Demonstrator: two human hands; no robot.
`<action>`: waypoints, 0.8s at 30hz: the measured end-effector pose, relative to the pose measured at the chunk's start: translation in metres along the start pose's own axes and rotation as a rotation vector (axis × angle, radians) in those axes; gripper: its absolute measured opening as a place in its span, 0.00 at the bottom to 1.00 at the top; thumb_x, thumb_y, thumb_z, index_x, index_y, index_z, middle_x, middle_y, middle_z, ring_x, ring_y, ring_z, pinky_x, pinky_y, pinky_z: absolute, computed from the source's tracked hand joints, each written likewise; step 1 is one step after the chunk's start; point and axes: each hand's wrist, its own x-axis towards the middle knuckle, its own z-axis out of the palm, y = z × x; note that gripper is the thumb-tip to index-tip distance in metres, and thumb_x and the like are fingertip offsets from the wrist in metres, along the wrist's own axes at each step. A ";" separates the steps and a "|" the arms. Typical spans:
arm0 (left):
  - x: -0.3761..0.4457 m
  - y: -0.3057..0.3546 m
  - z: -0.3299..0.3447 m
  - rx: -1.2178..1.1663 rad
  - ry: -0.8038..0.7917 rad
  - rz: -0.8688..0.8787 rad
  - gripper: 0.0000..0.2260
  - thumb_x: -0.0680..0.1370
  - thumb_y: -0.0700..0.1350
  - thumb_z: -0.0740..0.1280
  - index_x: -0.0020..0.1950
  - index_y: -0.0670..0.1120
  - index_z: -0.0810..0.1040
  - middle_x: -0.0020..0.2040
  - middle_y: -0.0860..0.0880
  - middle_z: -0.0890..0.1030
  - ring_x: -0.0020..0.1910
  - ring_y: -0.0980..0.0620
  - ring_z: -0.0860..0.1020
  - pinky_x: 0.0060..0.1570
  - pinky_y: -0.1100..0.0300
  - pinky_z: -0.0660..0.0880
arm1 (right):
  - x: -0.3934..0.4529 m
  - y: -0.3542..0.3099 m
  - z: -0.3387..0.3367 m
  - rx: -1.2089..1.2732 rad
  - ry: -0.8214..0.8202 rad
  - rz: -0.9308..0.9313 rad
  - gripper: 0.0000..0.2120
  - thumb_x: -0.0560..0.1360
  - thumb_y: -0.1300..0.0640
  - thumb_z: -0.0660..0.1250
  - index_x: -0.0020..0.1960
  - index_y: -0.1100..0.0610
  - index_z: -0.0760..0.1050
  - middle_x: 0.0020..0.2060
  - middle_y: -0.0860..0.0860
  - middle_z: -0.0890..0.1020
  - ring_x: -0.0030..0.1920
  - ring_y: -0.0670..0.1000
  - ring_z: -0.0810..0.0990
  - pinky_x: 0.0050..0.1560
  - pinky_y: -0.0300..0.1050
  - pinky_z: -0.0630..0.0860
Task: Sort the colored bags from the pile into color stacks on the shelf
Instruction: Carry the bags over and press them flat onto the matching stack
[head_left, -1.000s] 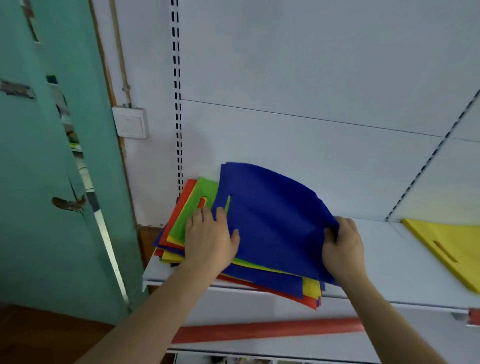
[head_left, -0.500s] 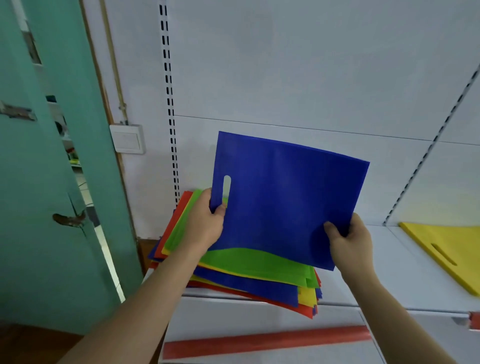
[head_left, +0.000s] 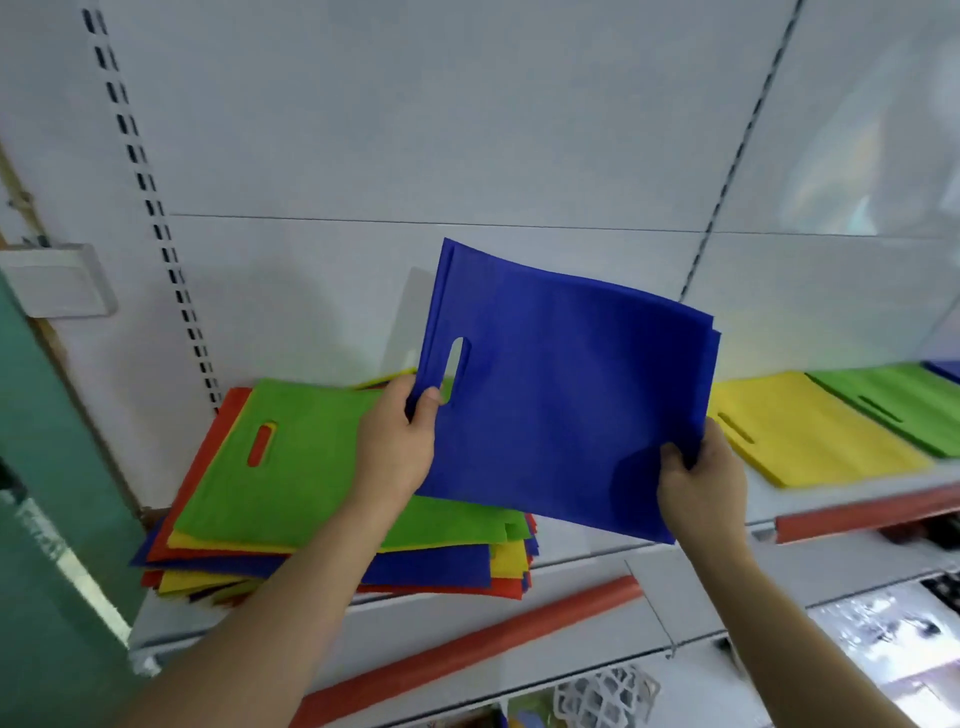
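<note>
The mixed pile (head_left: 332, 499) is lying at the shelf's (head_left: 691, 577) left end; sorted yellow stack (head_left: 810, 436), green stack (head_left: 893, 405), and probably blue, are sitting right. The blue bag (head_left: 561, 395) is hanging above, the left hand (head_left: 397, 447) pinching its handle edge and the right hand (head_left: 698, 486) gripping its corner, keeping it flat for carrying.

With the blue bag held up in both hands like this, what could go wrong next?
1. The blue bag is held only at two corners, by the left hand and right hand; the limp fabric may sag or slip from a grip.
2. The blue stack is barely visible at the far right edge, past the yellow stack and green stack; the bag could land on the wrong colour.
</note>
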 end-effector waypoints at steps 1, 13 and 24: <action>-0.003 0.005 0.017 -0.013 -0.015 0.010 0.06 0.86 0.48 0.64 0.51 0.51 0.79 0.44 0.57 0.83 0.43 0.58 0.80 0.40 0.61 0.75 | 0.001 0.010 -0.017 -0.019 0.038 0.014 0.15 0.79 0.64 0.61 0.52 0.43 0.70 0.42 0.41 0.80 0.42 0.42 0.77 0.38 0.43 0.69; -0.086 0.116 0.258 -0.135 -0.357 0.096 0.09 0.86 0.45 0.60 0.59 0.58 0.77 0.50 0.64 0.82 0.50 0.66 0.78 0.39 0.74 0.72 | 0.004 0.143 -0.249 -0.110 0.417 0.195 0.09 0.80 0.56 0.66 0.54 0.43 0.72 0.44 0.39 0.80 0.45 0.42 0.77 0.40 0.46 0.69; -0.189 0.240 0.498 -0.173 -0.471 0.254 0.11 0.86 0.40 0.62 0.63 0.54 0.75 0.56 0.54 0.84 0.52 0.53 0.81 0.44 0.59 0.73 | 0.025 0.262 -0.458 -0.123 0.676 0.255 0.17 0.81 0.57 0.69 0.64 0.42 0.68 0.54 0.40 0.80 0.54 0.40 0.80 0.48 0.46 0.76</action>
